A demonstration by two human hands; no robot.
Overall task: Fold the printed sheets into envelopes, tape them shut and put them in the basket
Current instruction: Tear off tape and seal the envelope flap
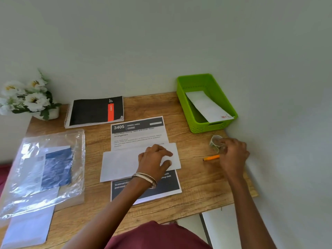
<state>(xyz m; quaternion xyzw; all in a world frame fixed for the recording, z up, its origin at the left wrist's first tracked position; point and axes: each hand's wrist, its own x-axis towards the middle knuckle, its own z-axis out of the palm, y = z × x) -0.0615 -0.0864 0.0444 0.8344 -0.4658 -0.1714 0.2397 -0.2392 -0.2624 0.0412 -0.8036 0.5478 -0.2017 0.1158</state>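
A white envelope [122, 162] lies across a printed sheet [138, 135] headed "3405 DINING AREA" in the middle of the wooden table. My left hand [154, 160] presses flat on the envelope's right half, fingers spread. My right hand [233, 155] is at the table's right edge, fingers closed on a clear tape roll [216, 142]. At the back right stands a green basket [186, 103] with one white envelope [208, 106] leaning inside it.
An orange pen [212, 157] lies beside my right hand. A black spiral notebook [95, 110] and a pot of white flowers [27, 97] are at the back left. A clear plastic bag [45, 168] with papers covers the left side.
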